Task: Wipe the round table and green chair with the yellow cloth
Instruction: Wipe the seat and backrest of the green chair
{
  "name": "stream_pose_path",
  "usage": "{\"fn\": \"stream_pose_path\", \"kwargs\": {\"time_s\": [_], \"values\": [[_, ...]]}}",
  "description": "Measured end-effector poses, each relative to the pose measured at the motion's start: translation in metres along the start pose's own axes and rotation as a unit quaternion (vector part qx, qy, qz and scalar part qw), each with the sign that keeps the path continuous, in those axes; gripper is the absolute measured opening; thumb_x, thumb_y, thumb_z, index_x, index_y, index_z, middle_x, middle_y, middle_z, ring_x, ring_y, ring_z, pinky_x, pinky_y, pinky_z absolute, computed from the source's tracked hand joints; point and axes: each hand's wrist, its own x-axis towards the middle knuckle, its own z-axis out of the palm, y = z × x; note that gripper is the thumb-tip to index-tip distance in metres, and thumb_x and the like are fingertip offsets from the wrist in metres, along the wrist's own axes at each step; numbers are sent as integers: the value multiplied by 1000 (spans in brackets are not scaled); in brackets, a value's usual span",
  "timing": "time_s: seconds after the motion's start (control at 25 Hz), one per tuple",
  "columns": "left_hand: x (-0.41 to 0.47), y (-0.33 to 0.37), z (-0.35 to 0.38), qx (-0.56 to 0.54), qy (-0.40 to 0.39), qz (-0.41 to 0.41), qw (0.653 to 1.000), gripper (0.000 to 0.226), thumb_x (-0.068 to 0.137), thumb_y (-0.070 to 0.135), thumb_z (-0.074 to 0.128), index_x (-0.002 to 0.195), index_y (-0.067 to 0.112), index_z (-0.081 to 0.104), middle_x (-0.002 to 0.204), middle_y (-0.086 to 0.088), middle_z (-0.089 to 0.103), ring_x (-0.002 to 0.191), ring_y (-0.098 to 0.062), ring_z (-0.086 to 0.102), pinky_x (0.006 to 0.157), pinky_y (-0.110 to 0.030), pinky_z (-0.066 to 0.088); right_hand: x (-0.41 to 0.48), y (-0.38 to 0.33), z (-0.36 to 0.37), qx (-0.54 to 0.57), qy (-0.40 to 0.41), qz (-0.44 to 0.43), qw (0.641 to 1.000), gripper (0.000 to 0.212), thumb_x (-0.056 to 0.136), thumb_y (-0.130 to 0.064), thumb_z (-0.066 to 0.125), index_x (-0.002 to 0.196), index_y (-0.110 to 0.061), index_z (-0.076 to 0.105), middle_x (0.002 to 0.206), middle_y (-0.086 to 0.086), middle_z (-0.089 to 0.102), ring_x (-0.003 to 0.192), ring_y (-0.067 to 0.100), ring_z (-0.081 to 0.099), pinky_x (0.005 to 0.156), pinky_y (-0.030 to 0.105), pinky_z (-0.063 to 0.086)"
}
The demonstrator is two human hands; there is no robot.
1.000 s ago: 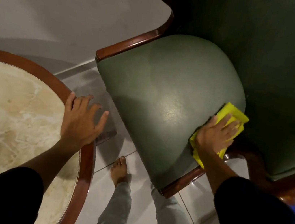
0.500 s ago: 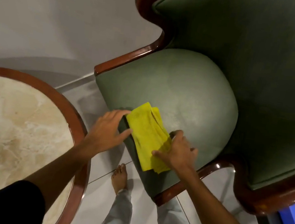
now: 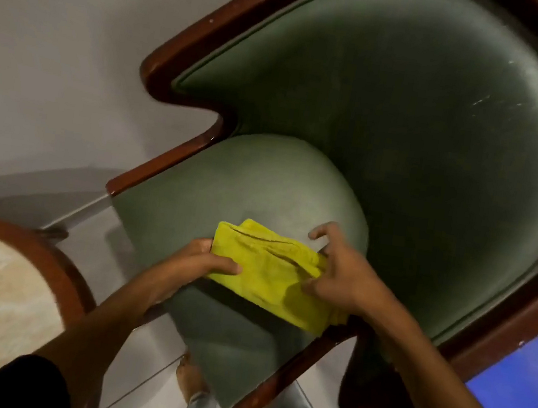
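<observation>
The yellow cloth point(image 3: 271, 273), folded, lies over the front of the green chair point(image 3: 408, 137) seat cushion. My left hand point(image 3: 207, 261) pinches the cloth's left edge between thumb and fingers. My right hand point(image 3: 340, 276) holds its right end, with fingers partly spread above the cushion. The chair has a dark wooden frame and a curved green back that fills the upper right. The round table point(image 3: 45, 262), with a marble top and a wooden rim, sits at the lower left, apart from both hands.
A pale wall point(image 3: 57, 53) rises behind the chair and table. Light floor tiles point(image 3: 147, 373) show between them, with my bare foot point(image 3: 191, 379) and grey trouser legs below the seat. A blue object point(image 3: 522, 405) lies at the lower right beside the chair leg.
My left hand left the table rim and took hold of the cloth's left edge. My right hand brought the cloth from the seat's right side to its front, and the view tilted up.
</observation>
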Motion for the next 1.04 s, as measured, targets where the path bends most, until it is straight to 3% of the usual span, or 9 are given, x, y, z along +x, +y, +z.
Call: {"fn": "stream_pose_path", "kwargs": {"time_s": [0.08,0.2,0.36,0.48,0.64,0.76,0.84,0.92,1.04], "values": [[7,47,34,-30,-36,24,999,25,77,2,72,97,18,72,88,9,80,83,-7,75,68,-15,56,-21,5,-64,-1,144,-42,989,58,66,-14,76,109,-31,43,99,0,54,84,19,56,73,37,51],[14,127,111,-18,-80,61,995,35,76,5,76,110,12,70,103,2,78,96,-13,73,83,-27,59,-55,13,-158,-54,357,-78,929,50,69,-5,76,112,-19,53,108,6,56,97,26,56,82,39,47],[26,216,217,-31,-89,105,990,45,74,16,79,117,19,64,112,-3,75,101,-17,71,79,-28,58,-69,24,-263,-125,532,-54,835,60,70,-5,71,123,-21,50,118,14,52,104,36,55,89,43,39],[30,247,251,165,81,170,968,75,77,23,70,144,25,34,131,-1,62,123,-24,56,108,-43,38,-54,43,-275,-150,530,52,833,81,80,-34,72,147,-17,29,148,23,34,136,38,36,106,51,31],[43,267,187,424,298,345,783,78,78,28,60,149,21,28,155,-6,37,145,-23,30,115,-46,20,-20,61,-234,-123,440,106,883,93,88,-57,55,153,-5,13,148,28,34,131,43,38,104,53,37],[70,295,105,540,369,329,681,85,81,32,62,152,15,18,164,-14,10,152,-29,8,120,-52,8,8,60,-257,-177,464,95,863,85,91,-55,52,151,-4,19,126,27,50,109,43,52,86,52,47],[83,303,53,556,392,282,676,96,81,38,64,154,12,8,165,-18,1,152,-33,2,120,-56,4,27,54,-275,-216,457,74,859,82,91,-54,52,148,-3,25,120,26,55,103,43,56,81,50,48],[91,298,19,557,377,231,703,109,79,50,66,154,10,-3,164,-18,-6,152,-33,-5,121,-58,3,48,45,-288,-258,453,38,853,79,91,-55,50,146,-2,29,121,25,56,104,42,57,83,49,48],[101,285,1,566,341,208,721,126,73,68,62,151,11,-18,163,-15,-19,151,-30,-16,120,-53,-7,91,14,-298,-329,460,-35,824,72,97,-52,38,148,-2,28,145,27,44,135,42,40,110,54,31]]}}
